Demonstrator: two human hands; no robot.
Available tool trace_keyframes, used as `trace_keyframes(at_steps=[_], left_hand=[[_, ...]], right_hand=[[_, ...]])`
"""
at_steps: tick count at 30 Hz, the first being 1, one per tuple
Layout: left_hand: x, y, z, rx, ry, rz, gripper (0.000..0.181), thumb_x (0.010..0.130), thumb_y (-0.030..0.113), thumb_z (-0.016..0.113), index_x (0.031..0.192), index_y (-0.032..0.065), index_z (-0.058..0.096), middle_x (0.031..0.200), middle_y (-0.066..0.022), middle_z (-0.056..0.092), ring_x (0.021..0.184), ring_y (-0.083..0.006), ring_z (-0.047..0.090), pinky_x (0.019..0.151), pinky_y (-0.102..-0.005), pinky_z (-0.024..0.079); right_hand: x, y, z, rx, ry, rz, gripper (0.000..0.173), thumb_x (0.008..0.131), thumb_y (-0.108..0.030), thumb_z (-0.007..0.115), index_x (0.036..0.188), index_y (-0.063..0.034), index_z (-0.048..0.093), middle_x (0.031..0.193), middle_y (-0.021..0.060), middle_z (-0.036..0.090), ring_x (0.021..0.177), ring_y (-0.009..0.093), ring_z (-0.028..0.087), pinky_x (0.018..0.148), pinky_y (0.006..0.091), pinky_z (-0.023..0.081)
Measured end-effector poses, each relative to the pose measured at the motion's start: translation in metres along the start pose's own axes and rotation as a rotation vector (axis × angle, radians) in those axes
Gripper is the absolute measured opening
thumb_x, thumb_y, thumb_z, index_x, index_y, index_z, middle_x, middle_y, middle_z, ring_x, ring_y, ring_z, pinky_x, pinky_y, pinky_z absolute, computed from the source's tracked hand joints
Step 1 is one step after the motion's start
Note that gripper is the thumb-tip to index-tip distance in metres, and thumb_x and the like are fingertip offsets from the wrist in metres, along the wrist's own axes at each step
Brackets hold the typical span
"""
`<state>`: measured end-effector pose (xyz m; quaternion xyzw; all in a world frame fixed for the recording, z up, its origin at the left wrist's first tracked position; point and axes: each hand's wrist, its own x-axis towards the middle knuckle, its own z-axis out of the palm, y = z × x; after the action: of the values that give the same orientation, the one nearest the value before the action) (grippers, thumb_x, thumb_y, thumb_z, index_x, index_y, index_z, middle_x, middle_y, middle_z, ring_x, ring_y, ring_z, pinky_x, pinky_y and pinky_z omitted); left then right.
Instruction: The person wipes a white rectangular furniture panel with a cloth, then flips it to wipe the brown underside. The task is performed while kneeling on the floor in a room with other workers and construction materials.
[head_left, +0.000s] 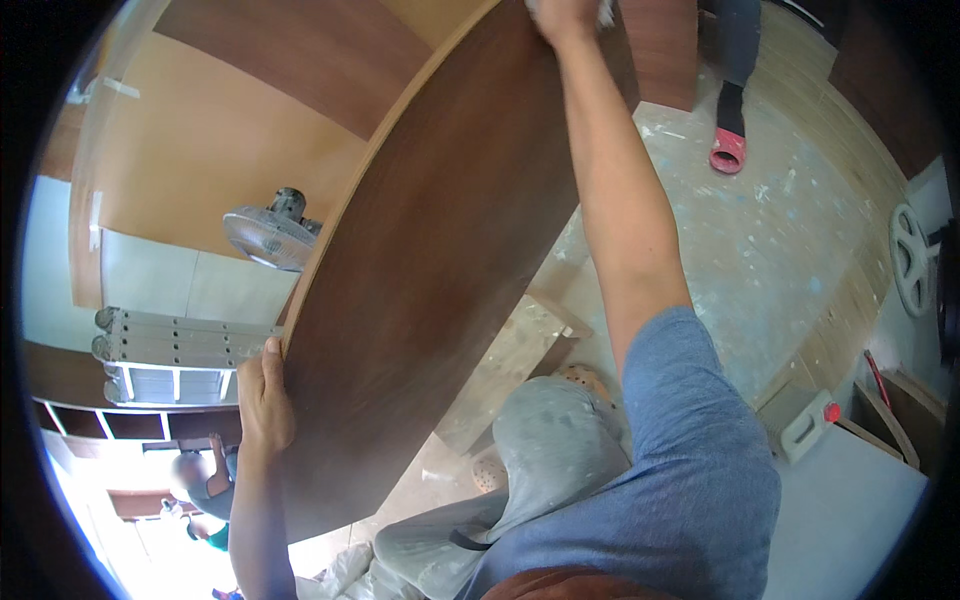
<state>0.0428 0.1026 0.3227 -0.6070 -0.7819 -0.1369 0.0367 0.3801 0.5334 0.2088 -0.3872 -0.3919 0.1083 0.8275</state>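
Note:
A large brown wood-grain panel (420, 255) with a lighter edge stands tilted before me, running from the lower left to the top. My left hand (264, 397) grips its near left edge, thumb over the rim. At the top of the view my right hand (568, 16) is at the panel's far end, partly cut off by the frame; something whitish shows beside it, too unclear to name. Below the panel a dusty wooden block or board (510, 367) lies by my feet.
A fan (274, 229) and a folded aluminium ladder (187, 337) are beyond the panel. Another person's leg in a pink slipper (727, 150) stands upper right on the stained floor. A white jerrycan with a red cap (806, 427) is at right. Other people (210, 487) are at lower left.

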Motion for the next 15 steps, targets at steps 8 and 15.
trace_keyframes(at_steps=[8,15], left_hand=[[0.016,-0.006,-0.001,-0.028,-0.024,0.018,0.061,0.113,0.040,0.036,0.073,-0.0052,0.039,0.065,-0.0147,0.032,0.065,-0.0226,0.033,0.062,-0.0455,0.030],[0.013,0.014,-0.006,-0.016,-0.070,0.019,0.060,0.112,0.039,0.036,0.073,-0.0062,0.040,0.065,-0.0170,0.033,0.064,-0.0254,0.033,0.062,-0.0460,0.031]], right_hand=[[-0.061,0.166,-0.069,0.540,0.340,0.648,0.015,0.102,-0.017,0.056,0.109,-0.0091,0.068,0.089,0.0034,0.067,0.070,0.012,0.063,0.055,0.0246,0.051],[-0.001,0.144,-0.020,-0.114,0.163,0.245,0.044,0.105,-0.033,0.051,0.134,-0.0025,0.060,0.136,0.0230,0.060,0.128,0.040,0.054,0.109,0.0486,0.041]])
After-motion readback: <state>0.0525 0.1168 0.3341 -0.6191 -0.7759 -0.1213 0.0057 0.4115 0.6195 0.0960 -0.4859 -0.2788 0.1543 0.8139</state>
